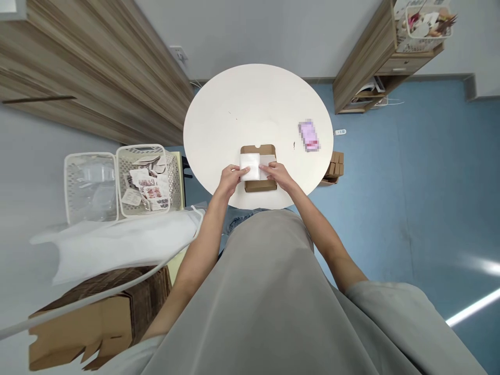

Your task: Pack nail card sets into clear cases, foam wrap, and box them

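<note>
A small open brown cardboard box (258,152) lies on the round white table (250,109), near its front edge. Over the box I hold a white folded sheet or pouch (250,167). My left hand (230,177) pinches its left edge with fingers closed. My right hand (278,174) grips its right edge, fingers curled on it. A pale flat piece (269,159) lies inside the box beside the white sheet.
A blurred pink object (309,135) sits on the table's right side. Two white mesh baskets (144,179) with packets stand at left, above white sheeting and a large cardboard box (97,323). Small brown boxes (335,165) lie on the blue floor; wooden shelving (375,57) stands behind.
</note>
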`<control>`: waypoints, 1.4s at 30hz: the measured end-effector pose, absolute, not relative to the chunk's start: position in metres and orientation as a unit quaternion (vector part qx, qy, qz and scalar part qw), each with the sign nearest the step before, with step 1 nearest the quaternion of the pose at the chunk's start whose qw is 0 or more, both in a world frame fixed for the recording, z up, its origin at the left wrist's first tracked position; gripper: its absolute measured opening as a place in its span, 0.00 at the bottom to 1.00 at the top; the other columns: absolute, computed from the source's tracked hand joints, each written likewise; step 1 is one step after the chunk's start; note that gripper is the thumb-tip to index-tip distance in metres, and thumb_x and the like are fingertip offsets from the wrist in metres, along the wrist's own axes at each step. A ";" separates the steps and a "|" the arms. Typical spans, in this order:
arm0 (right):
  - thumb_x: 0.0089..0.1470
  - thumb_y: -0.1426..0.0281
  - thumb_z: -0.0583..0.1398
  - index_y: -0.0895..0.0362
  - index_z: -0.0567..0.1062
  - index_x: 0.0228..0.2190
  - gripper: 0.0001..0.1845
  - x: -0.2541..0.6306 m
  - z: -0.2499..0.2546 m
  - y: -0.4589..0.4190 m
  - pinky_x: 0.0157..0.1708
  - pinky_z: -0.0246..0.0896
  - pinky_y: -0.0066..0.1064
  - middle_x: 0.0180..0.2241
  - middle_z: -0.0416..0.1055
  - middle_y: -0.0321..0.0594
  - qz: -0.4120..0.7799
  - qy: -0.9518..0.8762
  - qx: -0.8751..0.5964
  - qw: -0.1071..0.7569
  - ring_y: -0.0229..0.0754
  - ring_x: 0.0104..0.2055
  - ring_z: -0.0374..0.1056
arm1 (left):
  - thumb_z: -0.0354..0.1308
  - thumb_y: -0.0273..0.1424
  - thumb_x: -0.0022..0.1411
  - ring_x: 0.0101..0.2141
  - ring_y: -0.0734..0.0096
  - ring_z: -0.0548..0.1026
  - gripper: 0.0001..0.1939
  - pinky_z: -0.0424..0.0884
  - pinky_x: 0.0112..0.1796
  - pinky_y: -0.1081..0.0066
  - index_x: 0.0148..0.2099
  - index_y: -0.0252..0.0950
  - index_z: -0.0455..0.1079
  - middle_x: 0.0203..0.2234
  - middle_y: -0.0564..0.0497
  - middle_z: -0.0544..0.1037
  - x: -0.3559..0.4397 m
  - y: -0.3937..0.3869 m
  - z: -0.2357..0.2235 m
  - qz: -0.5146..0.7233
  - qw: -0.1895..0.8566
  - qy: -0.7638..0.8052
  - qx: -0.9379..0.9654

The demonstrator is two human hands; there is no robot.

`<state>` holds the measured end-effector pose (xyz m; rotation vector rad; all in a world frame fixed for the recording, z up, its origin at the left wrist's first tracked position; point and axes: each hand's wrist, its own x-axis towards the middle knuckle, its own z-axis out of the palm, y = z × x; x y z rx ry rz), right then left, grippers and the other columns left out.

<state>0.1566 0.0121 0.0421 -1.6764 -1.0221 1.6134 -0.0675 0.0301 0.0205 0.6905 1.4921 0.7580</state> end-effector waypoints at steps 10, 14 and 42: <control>0.54 0.59 0.67 0.51 0.64 0.23 0.19 0.167 0.003 0.004 0.36 0.61 0.28 0.29 0.71 0.31 0.489 -0.480 -0.717 0.132 0.40 0.35 0.66 | 0.73 0.38 0.58 0.44 0.55 0.82 0.15 0.77 0.46 0.61 0.40 0.37 0.73 0.40 0.44 0.84 -0.032 0.013 -0.020 0.164 0.535 0.732 0.388; 0.56 0.63 0.65 0.52 0.68 0.23 0.14 0.161 -0.008 -0.004 0.37 0.62 0.27 0.31 0.76 0.34 0.454 -0.526 -0.717 0.058 0.41 0.37 0.69 | 0.68 0.34 0.63 0.48 0.54 0.82 0.14 0.74 0.52 0.60 0.49 0.38 0.74 0.42 0.44 0.85 -0.030 -0.001 -0.023 0.105 0.455 0.744 0.477; 0.71 0.64 0.62 0.56 0.80 0.43 0.10 0.149 -0.006 -0.016 0.54 0.69 0.39 0.46 0.83 0.54 0.364 -0.630 -0.685 -0.041 0.57 0.51 0.77 | 0.59 0.30 0.70 0.56 0.40 0.78 0.13 0.71 0.57 0.51 0.55 0.38 0.74 0.54 0.34 0.77 -0.022 -0.020 -0.015 0.027 0.373 0.701 0.608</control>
